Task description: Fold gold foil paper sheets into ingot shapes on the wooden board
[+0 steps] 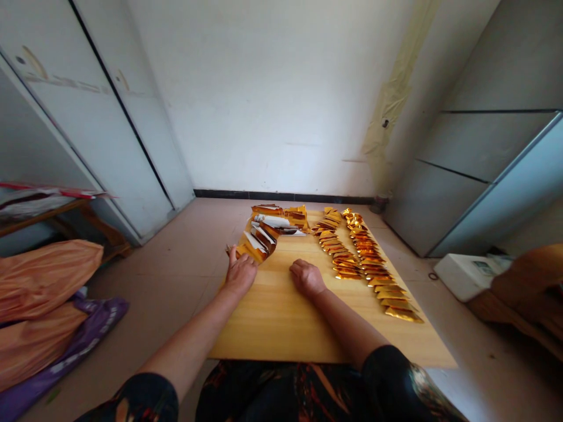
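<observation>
While touching layered gold-and-white paper sheets (pixel 257 249) with left hand (pixel 241 274), cannot tell if pinching. Beside curled right hand (pixel 308 278), contents hidden, note folded gold-foil pieces (pixel 345 258), overlapped probably for compactness.

Left sleeve (pixel 152 390): dark, short, and there's a flash of orange-brown!
Right sleeve (pixel 391 372): dark again, paler patterning here.
Lap cloth (pixel 308 392): black, streaked reddish-orange.

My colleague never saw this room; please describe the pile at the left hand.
Before the white wall stands a wooden table. Its left side bears the pile of overlapping pieces. Unlike the golden rows opposite, it shows white among gold, and the left hand touches it.
</observation>
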Demonstrator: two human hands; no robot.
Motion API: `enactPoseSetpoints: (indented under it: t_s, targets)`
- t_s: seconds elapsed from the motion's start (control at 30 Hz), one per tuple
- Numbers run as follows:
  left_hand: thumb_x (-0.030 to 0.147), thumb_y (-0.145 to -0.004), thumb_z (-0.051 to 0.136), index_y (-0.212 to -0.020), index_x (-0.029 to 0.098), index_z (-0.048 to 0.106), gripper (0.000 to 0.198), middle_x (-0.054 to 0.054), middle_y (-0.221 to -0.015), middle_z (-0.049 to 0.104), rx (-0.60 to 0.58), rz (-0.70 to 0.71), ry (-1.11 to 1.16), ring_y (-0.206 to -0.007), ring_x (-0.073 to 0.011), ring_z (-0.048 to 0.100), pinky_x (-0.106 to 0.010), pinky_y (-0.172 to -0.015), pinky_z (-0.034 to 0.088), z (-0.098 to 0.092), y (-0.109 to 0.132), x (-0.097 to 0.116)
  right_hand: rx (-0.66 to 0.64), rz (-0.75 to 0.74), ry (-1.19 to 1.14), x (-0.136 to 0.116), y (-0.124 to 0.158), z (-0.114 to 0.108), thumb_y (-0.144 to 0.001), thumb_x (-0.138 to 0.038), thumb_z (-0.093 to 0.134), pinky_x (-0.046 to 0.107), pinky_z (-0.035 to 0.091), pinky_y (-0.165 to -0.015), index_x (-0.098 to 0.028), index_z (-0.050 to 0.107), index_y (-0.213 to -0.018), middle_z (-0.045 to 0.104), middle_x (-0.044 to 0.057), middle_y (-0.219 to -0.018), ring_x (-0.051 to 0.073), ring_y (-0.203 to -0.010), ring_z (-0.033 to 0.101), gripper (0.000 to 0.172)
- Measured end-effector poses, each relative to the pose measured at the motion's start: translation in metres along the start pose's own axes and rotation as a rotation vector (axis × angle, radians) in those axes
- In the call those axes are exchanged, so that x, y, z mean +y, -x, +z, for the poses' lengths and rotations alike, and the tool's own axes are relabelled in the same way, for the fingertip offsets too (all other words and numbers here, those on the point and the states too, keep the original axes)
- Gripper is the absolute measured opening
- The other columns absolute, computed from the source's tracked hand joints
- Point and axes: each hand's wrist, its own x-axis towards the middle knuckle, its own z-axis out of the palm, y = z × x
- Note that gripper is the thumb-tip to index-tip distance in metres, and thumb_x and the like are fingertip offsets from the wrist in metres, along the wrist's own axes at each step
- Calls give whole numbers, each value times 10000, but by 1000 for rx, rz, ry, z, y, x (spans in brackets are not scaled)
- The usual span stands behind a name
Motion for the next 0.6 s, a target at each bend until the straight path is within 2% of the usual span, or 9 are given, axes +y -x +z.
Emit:
enactPoseSetpoints:
  t_s: [0.13, 0.23, 0.47, 0.6]
  targets:
    - [73, -803, 444, -628, 229, 538, 252, -6, -635, 542, -28, 208, -350, -818, -203, 542, -555, -1108, 77, -2, -1, 5, 26, 13, 3, 9, 11, 0, -875, -151, 457, 211, 400, -711, -182, 651, -809, 629, 51, -873, 136, -790, 556, 207]
    - [78, -820, 431, -636, 223, 542, 258, -5, -649, 564, -20, 324, -581, -772, -186, 529, -561, -1113, 38, -5, -1, 13, 47, 22, -3, 15, 17, -1, -871, -142, 452, 217, 402, -722, -182, 654, -808, 633, 56, -867, 142, -803, 555, 215]
    - [182, -833, 481, -619, 212, 568, 233, -11, -669, 622, 44, 352, -656, -750, -186, 534, -588, -1084, 86, -14, -5, 36, 81, 22, -21, 17, 19, 1, -869, -154, 458, 222, 404, -713, -186, 659, -802, 636, 58, -841, 145, -781, 551, 214]
    - [148, -807, 475, -639, 208, 598, 217, -24, -657, 639, 78, 381, -682, -724, -196, 561, -591, -1065, 124, -22, -12, 50, 104, 25, -35, 17, 19, 2, -873, -157, 460, 222, 409, -702, -183, 655, -774, 635, 61, -825, 146, -770, 556, 220]
